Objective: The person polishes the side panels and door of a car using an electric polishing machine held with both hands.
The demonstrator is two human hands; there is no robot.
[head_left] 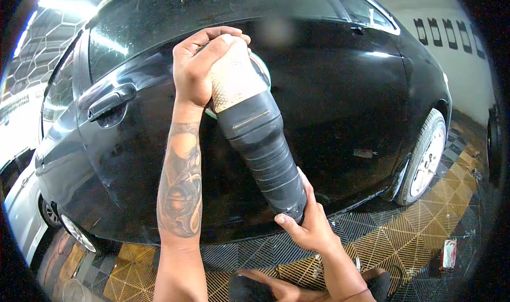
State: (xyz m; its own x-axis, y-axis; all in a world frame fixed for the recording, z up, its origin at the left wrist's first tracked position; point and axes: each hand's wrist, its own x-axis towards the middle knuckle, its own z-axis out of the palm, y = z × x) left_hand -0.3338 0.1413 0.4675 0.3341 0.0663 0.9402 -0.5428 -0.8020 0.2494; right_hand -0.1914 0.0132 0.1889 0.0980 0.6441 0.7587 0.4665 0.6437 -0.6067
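A black car polisher [260, 148] with a pale, textured head cover slants across the middle of the view. My left hand [204, 63] is closed over its head, fingers curled around the top. Lower down, my right hand [308, 225] grips the rear end of the black body, thumb on the near side. The pad [261, 70] shows as a light rim behind the head, facing the glossy black car door [340, 110]. The tool's head hides most of the pad, so I cannot tell whether it touches the paint.
The door handle [112, 104] protrudes left of the tool. A wheel [426, 156] stands at the right. Patterned floor tiles [366, 233] lie below, with a red-and-white object [449, 254] on them. Another car [26, 206] is at far left.
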